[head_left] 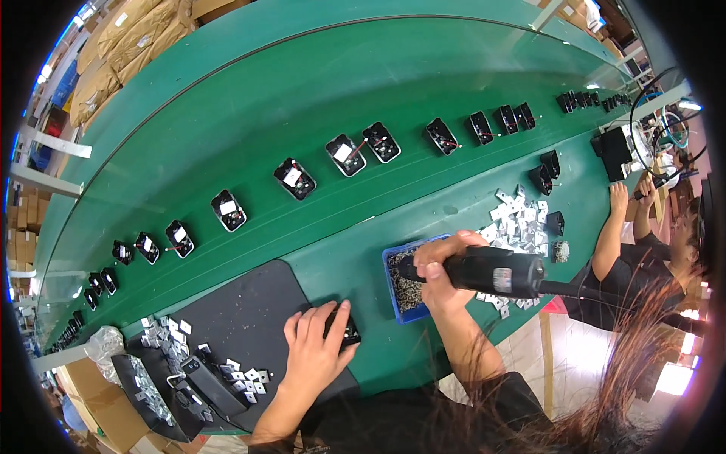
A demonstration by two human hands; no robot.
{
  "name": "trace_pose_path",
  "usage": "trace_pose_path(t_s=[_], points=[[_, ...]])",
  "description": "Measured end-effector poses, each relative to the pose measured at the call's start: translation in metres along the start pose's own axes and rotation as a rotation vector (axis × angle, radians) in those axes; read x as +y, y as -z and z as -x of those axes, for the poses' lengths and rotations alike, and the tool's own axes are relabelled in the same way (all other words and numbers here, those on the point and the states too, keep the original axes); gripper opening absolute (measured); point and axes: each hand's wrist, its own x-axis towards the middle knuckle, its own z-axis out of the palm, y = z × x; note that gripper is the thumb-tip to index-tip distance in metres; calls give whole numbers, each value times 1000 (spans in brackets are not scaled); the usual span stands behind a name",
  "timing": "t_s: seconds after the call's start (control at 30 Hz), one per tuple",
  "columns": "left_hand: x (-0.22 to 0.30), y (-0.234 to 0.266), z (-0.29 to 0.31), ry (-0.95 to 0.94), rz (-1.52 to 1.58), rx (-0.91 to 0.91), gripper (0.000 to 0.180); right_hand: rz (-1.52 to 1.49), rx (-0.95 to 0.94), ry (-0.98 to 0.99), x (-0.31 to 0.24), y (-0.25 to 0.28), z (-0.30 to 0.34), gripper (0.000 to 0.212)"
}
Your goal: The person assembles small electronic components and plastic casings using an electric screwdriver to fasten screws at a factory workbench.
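2 hands busy: left hand point(318, 349) pinning black housing point(344, 327) flat, fingers spread; right hand point(441, 272) gripping electric screwdriver point(491, 271) over blue screw tray point(406, 281). Likely picking up screw; next needing bit aligned on housing.

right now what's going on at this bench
A person at a green conveyor table presses the left hand on a small black housing at the edge of a black mat. The right hand grips a black electric screwdriver over a blue tray of screws. A row of black housings lies along the belt, with silver brackets piled nearby. Another person works further along on the right.
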Motion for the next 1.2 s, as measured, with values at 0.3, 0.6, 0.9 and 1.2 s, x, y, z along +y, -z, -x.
trace_pose_path(t_s=[0.3, 0.6, 0.9, 1.2], points=[[-9, 12, 49, 105, 220, 127, 56, -62, 150, 47, -25, 5, -6, 54], [-34, 44, 131, 655, 24, 189, 30, -123, 73, -94, -20, 16, -3, 47], [-34, 24, 135, 580, -24, 248, 20, -164, 134, -93, -38, 5, 1, 52], [-8, 9, 35, 291, 325, 293, 19, -162, 100, -96, -54, 7, 0, 50]])
